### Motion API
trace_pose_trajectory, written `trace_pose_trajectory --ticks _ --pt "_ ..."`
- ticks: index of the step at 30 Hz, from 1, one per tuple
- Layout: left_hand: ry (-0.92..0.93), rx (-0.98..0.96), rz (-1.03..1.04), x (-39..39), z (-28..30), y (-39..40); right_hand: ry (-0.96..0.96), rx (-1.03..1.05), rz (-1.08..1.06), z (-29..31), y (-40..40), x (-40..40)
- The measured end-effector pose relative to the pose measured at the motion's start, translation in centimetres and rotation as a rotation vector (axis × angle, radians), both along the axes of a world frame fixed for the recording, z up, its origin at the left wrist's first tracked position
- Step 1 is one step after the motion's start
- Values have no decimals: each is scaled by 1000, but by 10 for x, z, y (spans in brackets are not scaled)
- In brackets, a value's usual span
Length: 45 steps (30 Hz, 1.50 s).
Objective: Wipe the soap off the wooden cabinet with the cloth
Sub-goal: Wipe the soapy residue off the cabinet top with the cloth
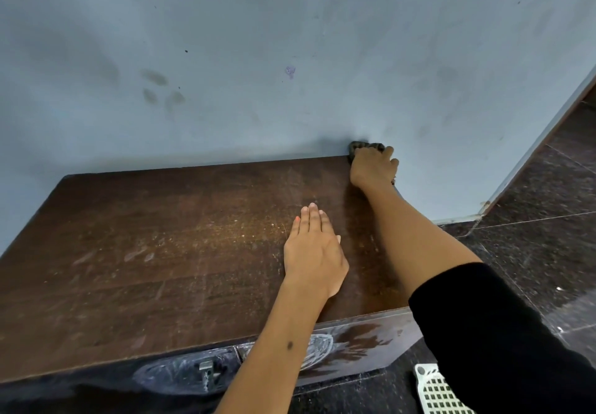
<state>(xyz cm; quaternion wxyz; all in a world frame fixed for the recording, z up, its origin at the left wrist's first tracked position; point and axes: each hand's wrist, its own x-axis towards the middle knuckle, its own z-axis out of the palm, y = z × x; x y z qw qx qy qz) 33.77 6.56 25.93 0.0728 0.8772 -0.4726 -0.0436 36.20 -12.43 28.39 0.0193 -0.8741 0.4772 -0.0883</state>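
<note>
My right hand [374,166] grips a dark cloth [361,147] at the wooden cabinet's [161,252] far corner. My left hand [314,252] rests flat on top, fingers straight and together.

I count one wooden cabinet [161,268], one dark cloth [362,146], my two hands, left [314,252] and right [374,168], one metal handle [206,369] and one white grid-patterned object [442,391].

The dark brown wooden cabinet top [161,252] lies bare leftward; the pale blue painted wall [290,58] blocks its far edge
</note>
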Motion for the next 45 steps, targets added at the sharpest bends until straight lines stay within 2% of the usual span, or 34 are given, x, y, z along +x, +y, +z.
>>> trace_pose_trajectory --ticks 15,19,24,27,31,34,41,45 --pt "44 -41 -19 2 2 3 -22 25 -125 -8 48 -75" --pt "47 -34 -15 2 2 2 -19 -1 -65 -8 37 -68" --pt "50 -31 -13 1 2 4 -44 93 -31 1 27 -67" --pt "39 -34 -11 1 3 4 -61 111 -73 -1 46 -91" --pt "21 -21 -4 -1 3 2 -84 28 -191 -11 85 -136" --pt "14 -19 0 -1 2 1 -77 8 -261 -17 95 -141" --pt "11 -25 -8 -1 1 4 -70 46 -120 -9 65 -111" --pt "22 -34 -5 0 0 3 -95 46 -168 -8 82 -130"
